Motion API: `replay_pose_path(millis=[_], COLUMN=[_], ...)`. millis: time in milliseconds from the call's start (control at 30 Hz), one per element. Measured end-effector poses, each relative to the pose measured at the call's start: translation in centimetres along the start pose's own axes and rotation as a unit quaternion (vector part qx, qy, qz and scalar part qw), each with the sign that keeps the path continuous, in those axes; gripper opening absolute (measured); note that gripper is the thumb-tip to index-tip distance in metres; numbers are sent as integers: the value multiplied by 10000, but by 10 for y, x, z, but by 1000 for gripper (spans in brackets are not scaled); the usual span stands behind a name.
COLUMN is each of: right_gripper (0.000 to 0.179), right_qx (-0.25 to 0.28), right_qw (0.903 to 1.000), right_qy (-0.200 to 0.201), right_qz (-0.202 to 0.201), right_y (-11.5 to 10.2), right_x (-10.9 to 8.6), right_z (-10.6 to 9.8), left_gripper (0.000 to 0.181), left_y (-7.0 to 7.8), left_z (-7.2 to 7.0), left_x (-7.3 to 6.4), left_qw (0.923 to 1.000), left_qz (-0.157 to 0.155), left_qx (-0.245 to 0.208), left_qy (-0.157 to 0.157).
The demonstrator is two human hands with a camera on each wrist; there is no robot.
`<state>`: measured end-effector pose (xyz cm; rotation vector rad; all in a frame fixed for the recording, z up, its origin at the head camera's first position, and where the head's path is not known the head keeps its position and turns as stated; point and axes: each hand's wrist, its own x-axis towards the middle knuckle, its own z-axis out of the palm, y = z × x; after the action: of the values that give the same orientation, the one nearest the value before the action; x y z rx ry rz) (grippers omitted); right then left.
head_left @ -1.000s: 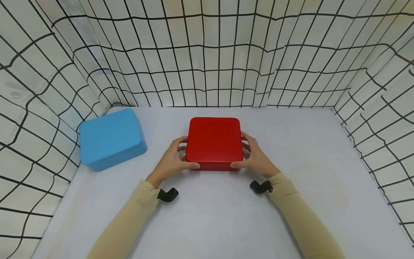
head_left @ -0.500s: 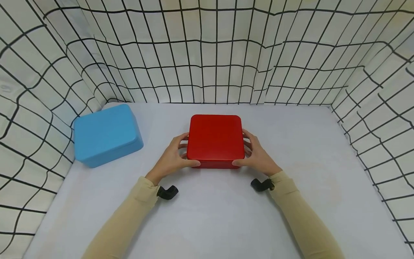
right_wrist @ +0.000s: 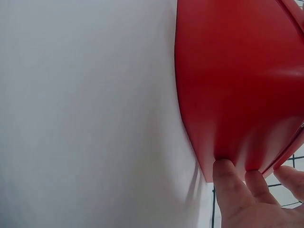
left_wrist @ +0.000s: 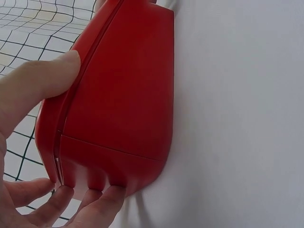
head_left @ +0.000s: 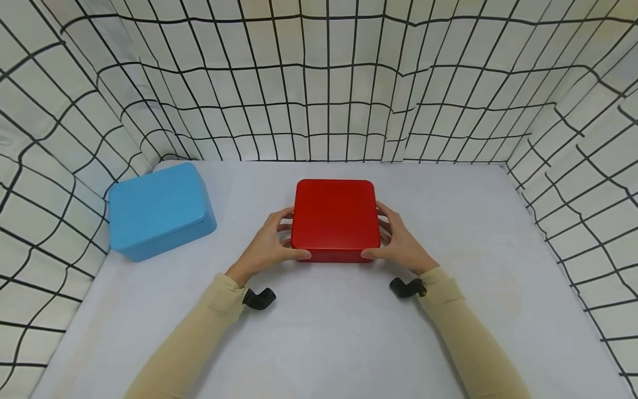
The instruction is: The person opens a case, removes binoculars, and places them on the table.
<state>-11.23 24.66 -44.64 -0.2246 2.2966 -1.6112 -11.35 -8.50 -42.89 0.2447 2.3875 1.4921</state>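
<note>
A red box (head_left: 336, 216) with rounded corners sits on the white table (head_left: 319, 343), its lid in place; a thin seam runs below the lid in the left wrist view. My left hand (head_left: 266, 246) grips its left side, the thumb (left_wrist: 52, 76) at the front and several fingertips (left_wrist: 107, 202) against the side wall. On the right side my right hand (head_left: 399, 241) holds it the same way, with fingertips (right_wrist: 225, 173) on the wall and the thumb on the front near the corner. What lies inside the box is hidden.
A light blue lidded box (head_left: 161, 210) stands turned at an angle at the table's left edge. White walls with a black grid (head_left: 319, 83) enclose the table at the back and both sides. Black wrist camera mounts (head_left: 259, 299) stick out from the sleeves.
The red box and both hands have slid slightly to the right, away from the blue box. The grip looks the same, and the head view has shifted a little.
</note>
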Motion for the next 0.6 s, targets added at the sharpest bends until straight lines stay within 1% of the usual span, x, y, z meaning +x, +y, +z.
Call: replay_pose_path(millis=[267,600], right_gripper=[116,116], right_qx=[-162,-168], right_qw=[9998,9998], right_qy=[61,11], right_qz=[96,109], right_y=[5,11], right_x=[-6,-11], right_z=[-10,-18], left_gripper=[105,103], left_y=[4,9], left_z=[8,16], left_x=[3,5], left_qw=[9997,9994], left_qz=[154,208], left_qx=[-76,-134], left_qy=[-181,-244])
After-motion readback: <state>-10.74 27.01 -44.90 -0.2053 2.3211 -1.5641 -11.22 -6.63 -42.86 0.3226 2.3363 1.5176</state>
